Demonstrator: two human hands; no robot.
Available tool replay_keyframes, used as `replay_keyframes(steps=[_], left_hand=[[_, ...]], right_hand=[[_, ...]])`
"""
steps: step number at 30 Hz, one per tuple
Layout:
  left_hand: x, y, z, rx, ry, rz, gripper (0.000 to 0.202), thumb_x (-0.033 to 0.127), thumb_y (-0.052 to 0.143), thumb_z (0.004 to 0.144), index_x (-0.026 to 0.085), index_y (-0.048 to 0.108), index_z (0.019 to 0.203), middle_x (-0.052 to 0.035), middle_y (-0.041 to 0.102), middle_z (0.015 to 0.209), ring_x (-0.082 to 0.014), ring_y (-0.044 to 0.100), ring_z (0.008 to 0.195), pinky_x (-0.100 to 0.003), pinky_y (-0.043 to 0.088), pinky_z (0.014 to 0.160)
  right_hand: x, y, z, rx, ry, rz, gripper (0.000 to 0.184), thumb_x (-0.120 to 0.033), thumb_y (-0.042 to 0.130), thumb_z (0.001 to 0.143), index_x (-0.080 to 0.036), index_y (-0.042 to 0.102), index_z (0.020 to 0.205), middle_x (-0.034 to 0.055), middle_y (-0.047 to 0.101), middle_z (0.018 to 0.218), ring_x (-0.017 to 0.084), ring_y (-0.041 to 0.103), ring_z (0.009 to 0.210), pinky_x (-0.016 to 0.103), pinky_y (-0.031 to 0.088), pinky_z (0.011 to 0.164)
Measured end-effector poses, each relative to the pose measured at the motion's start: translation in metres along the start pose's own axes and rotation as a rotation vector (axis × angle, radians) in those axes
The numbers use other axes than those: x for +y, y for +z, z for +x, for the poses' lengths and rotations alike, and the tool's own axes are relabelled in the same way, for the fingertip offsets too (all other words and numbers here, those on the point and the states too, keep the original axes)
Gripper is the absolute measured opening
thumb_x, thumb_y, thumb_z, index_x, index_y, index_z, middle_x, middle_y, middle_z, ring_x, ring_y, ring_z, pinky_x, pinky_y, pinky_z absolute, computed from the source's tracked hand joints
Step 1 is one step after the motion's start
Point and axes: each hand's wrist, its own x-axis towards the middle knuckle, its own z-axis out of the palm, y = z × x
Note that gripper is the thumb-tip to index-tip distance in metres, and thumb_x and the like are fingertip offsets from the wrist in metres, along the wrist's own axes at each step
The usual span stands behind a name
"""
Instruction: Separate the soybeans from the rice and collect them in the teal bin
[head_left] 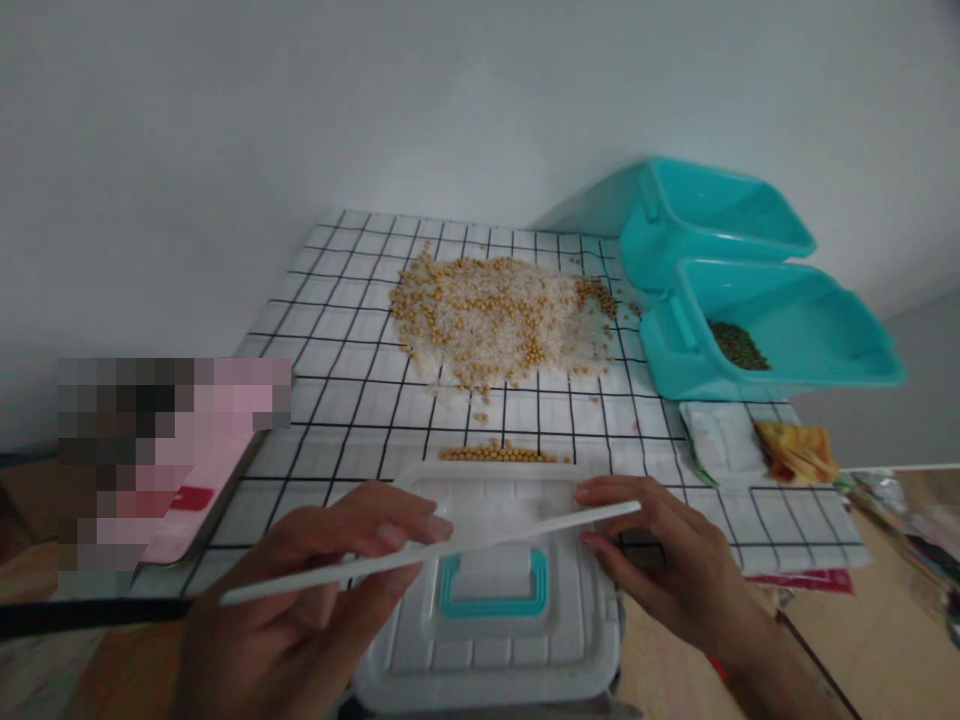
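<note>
A thin white stick (pixel 502 535) slants across the view, pinched between the thumb and fingers of my left hand (pixel 315 580). Its far end passes in front of my right hand (pixel 667 555), whose thumb and fingers are apart at the right side of a white plastic lid (pixel 495 650). Whether those fingers touch the lid I cannot tell. The lid has a turquoise handle (pixel 493 605) and lies below both hands. Just beyond its back edge runs a row of yellow beans (pixel 499 454). Farther back, yellow beans are spread among pale rice-like grains (pixel 487 320).
Two turquoise bins (pixel 825 350) stand at the right; the front one holds dark green grains (pixel 739 346). A white packet (pixel 724 440) and an orange cloth-like piece (pixel 796 452) lie before them. At left, a pink-screened device (pixel 214 490) sits by the checked cloth (pixel 300 440).
</note>
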Motion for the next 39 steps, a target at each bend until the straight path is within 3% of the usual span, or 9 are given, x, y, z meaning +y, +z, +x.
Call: replay_keyframes(steps=[5, 10, 13, 19, 27, 33, 39], left_hand=[[-0.004, 0.001, -0.003, -0.074, 0.046, -0.055, 0.035, -0.001, 0.062, 0.087, 0.026, 0.064, 0.109, 0.0024, 0.079, 0.103, -0.0184, 0.072, 0.106, -0.037, 0.057, 0.104], [-0.006, 0.0, -0.008, -0.116, 0.009, -0.053, 0.022, 0.014, 0.061, 0.096, 0.031, 0.064, 0.109, 0.0, 0.078, 0.099, -0.0215, 0.073, 0.099, -0.049, 0.058, 0.103], [-0.006, 0.003, -0.007, -0.161, 0.017, -0.06, 0.018, 0.017, 0.061, 0.097, 0.031, 0.065, 0.109, -0.0007, 0.078, 0.097, -0.0214, 0.074, 0.096, -0.05, 0.058, 0.102], [-0.012, 0.012, -0.003, -0.176, 0.0, -0.093, 0.025, 0.01, 0.061, 0.093, 0.029, 0.065, 0.107, -0.0027, 0.078, 0.099, -0.023, 0.074, 0.098, -0.047, 0.061, 0.094], [-0.018, 0.012, 0.002, -0.209, 0.007, -0.117, 0.041, -0.001, 0.058, 0.089, 0.032, 0.065, 0.112, -0.0006, 0.077, 0.101, -0.0209, 0.073, 0.103, -0.042, 0.06, 0.095], [-0.021, 0.005, 0.006, -0.266, -0.002, 0.022, 0.04, 0.004, 0.062, 0.087, 0.031, 0.064, 0.116, -0.0044, 0.077, 0.109, -0.0231, 0.072, 0.106, -0.039, 0.061, 0.089], [-0.024, -0.011, 0.008, -0.263, -0.008, 0.301, 0.05, 0.013, 0.073, 0.082, 0.032, 0.061, 0.127, -0.005, 0.073, 0.121, -0.0253, 0.066, 0.119, -0.038, 0.059, 0.098]], right_hand=[[0.0, 0.002, 0.0, 0.014, -0.015, -0.002, 0.03, -0.012, 0.073, 0.086, -0.022, 0.058, 0.11, 0.008, 0.073, 0.119, 0.021, 0.068, 0.116, 0.037, 0.06, 0.095], [-0.001, -0.001, -0.003, -0.028, 0.007, -0.033, 0.053, -0.017, 0.073, 0.087, -0.021, 0.053, 0.135, 0.01, 0.07, 0.124, 0.021, 0.066, 0.118, 0.036, 0.059, 0.096], [-0.004, -0.003, -0.002, -0.045, -0.019, -0.063, 0.058, -0.021, 0.075, 0.087, -0.02, 0.052, 0.14, 0.0111, 0.069, 0.125, 0.022, 0.065, 0.118, 0.035, 0.058, 0.095], [-0.006, -0.001, 0.004, -0.062, -0.063, -0.024, 0.05, -0.017, 0.074, 0.087, -0.018, 0.058, 0.134, 0.011, 0.071, 0.12, 0.023, 0.066, 0.111, 0.038, 0.058, 0.091], [-0.011, -0.003, 0.008, -0.018, -0.054, 0.099, 0.041, -0.01, 0.071, 0.086, -0.018, 0.064, 0.126, 0.0092, 0.074, 0.108, 0.022, 0.067, 0.101, 0.038, 0.058, 0.084], [-0.013, -0.004, 0.012, -0.03, -0.047, 0.153, 0.034, -0.008, 0.064, 0.089, -0.019, 0.068, 0.121, 0.0083, 0.075, 0.1, 0.021, 0.069, 0.093, 0.036, 0.058, 0.077], [-0.011, -0.005, 0.01, -0.013, -0.023, 0.189, 0.034, -0.008, 0.059, 0.092, -0.021, 0.068, 0.121, 0.0081, 0.076, 0.1, 0.021, 0.07, 0.091, 0.037, 0.058, 0.075]])
